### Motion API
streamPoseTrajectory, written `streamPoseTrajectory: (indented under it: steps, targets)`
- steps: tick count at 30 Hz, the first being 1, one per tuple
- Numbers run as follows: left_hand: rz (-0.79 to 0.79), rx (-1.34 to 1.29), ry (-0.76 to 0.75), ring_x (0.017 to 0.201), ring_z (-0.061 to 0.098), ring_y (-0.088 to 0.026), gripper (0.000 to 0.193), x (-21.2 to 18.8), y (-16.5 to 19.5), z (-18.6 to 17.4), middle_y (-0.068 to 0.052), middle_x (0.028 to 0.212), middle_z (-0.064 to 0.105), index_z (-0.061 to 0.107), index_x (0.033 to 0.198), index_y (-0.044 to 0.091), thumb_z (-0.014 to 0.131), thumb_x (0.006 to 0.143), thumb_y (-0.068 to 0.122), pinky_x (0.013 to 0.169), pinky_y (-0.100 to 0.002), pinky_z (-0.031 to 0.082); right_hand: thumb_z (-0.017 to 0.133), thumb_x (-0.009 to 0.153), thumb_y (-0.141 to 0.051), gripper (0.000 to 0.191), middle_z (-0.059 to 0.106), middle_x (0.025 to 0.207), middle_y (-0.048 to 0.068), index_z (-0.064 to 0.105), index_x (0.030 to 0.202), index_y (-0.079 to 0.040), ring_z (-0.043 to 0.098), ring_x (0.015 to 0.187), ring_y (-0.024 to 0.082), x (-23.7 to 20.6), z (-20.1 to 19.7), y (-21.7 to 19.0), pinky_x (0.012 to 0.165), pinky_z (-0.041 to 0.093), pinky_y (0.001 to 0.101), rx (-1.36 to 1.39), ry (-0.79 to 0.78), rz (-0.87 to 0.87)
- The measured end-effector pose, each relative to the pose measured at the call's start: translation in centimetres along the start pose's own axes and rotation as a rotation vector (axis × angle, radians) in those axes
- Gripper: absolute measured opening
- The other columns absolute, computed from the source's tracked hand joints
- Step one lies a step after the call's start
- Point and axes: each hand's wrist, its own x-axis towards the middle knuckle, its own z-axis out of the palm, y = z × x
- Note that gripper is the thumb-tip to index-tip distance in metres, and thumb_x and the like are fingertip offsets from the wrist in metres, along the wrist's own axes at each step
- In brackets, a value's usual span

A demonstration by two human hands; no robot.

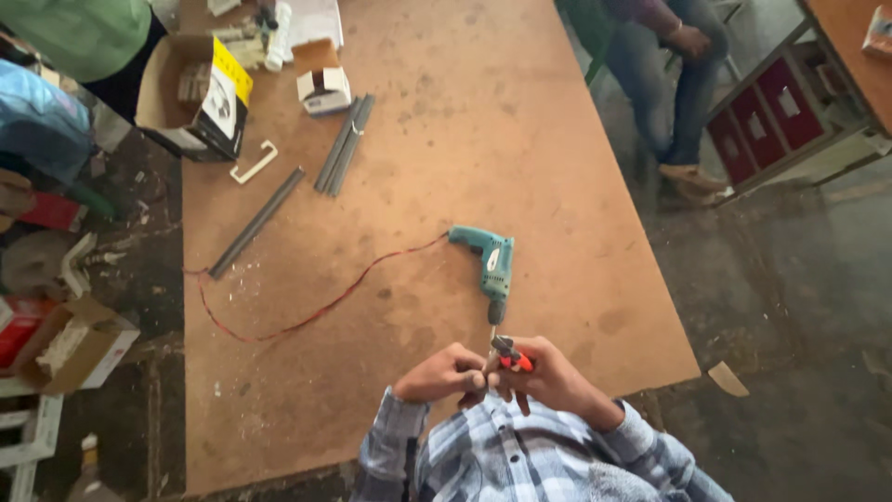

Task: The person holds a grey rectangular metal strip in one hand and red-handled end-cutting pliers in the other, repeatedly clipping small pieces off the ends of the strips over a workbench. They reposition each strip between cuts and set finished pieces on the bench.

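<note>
The teal drill (490, 263) lies flat on the big brown board table (557, 139), just past the person's hands, with its thin bit pointing back at them and its red cord (307, 321) curling off to the left. Far up the table sit an open cardboard box (200, 93), a small white box (324, 90) and some long grey strips (346, 144). The right hand (548, 376) is closed around red-handled pliers (512, 356), and the left hand (444, 372) is curled shut right beside it, touching the pliers' tip.
</note>
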Motion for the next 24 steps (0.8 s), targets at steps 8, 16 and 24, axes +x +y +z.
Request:
streamPoseTrajectory:
  steps: [8,16,24]
  targets:
    - [-0.048,0.104,0.276,0.055,0.047,-0.004,0.042,0.2,1.0,1.3,0.003,0.062,0.054,0.068,0.083,0.000,0.067,0.102,0.037,0.048,-0.025,0.035,0.069,0.089,0.000,0.013,0.069,0.083,0.010,0.063,0.099,0.005,0.070,0.066,0.017,0.5,-0.7,2.3,0.040,0.056,0.0313,0.180,0.219,0.009]
    - [0.019,0.198,0.716,0.049,0.048,-0.005,0.043,0.4,2.9,1.5,0.002,0.056,0.054,0.065,0.071,0.002,0.065,0.098,0.037,0.045,-0.025,0.036,0.048,0.075,0.006,0.063,0.070,0.122,0.015,0.052,0.137,-0.002,0.075,0.104,0.021,2.5,-3.5,3.3,0.058,0.056,0.0283,0.595,0.380,0.146]
    - [-0.026,0.238,0.856,0.048,0.045,-0.005,0.049,1.1,7.7,2.2,0.004,0.055,0.051,0.059,0.066,0.005,0.066,0.097,0.043,0.043,-0.027,0.035,0.055,0.089,0.004,0.058,0.063,0.109,0.016,0.053,0.147,0.003,0.064,0.096,0.023,2.0,-3.6,7.4,0.074,0.059,0.0396,0.472,0.375,0.009]
